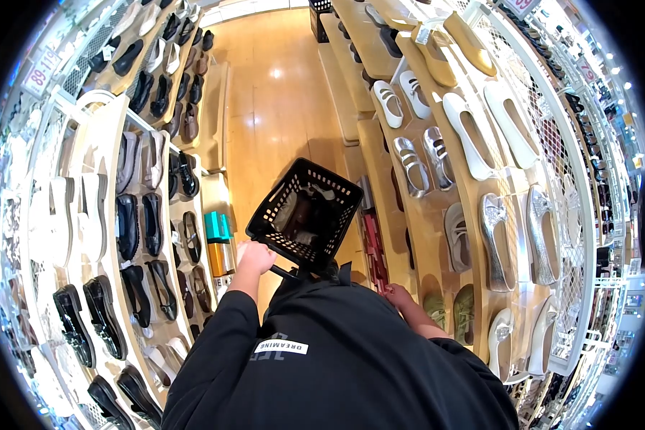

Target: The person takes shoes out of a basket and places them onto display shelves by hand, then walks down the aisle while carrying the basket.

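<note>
While shoe shelves (110, 125) flank the basket (304, 251), left hand (256, 256) grips handle (283, 271), right hand (400, 293) apart.

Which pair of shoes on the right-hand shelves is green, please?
The olive-green pair of shoes, beside the right forearm; farther up that row are a beige shoe, a silver strapped pair and a white strapped pair.

Glossy wooden floor (279, 107) between pale tiered shelves (214, 129).

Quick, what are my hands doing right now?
Left hand: closed, holding the black basket.
Right hand: partly hidden; can't tell if open or closed.
</note>
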Motion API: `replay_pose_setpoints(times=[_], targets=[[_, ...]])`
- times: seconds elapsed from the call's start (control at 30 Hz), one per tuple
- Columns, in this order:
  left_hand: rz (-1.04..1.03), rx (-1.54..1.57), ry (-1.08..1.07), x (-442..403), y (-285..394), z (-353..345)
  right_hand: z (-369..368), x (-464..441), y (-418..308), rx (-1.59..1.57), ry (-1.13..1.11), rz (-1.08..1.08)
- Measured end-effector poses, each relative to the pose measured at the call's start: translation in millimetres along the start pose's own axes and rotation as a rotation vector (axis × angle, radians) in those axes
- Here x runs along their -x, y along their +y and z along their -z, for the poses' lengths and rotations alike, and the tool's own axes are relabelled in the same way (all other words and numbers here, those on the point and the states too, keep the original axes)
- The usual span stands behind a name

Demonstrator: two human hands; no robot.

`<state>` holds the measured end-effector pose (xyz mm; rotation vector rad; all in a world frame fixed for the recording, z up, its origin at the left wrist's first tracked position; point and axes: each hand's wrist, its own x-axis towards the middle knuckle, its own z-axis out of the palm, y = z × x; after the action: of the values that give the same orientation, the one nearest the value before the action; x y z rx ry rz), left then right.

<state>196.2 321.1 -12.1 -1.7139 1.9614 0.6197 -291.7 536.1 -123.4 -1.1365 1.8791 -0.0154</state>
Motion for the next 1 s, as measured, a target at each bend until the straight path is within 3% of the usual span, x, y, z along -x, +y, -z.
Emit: replay_pose_setpoints(times=[0.37,0.47,0.87,1.0], targets=[[-0.023,0.005,0.001,1.9,-4.2,-1.1,31.6,13.7,-50.8,0.061,-0.016,0.031],[-0.013,0.009,-0.008,4.7,-1.5,3.8,19.0,0.9,-26.5,0.027,0.025,0.090],[-0.020,0.012,-0.002,-1.4,-3.4,1.1,-3.9,-5.7,16.6,-0.014,-0.049,-0.027],[-0.010,0.016,0.018,0.5,-3.1,-1.3,8.1,7.6,-7.7,0.039,-0.045,-0.025]])
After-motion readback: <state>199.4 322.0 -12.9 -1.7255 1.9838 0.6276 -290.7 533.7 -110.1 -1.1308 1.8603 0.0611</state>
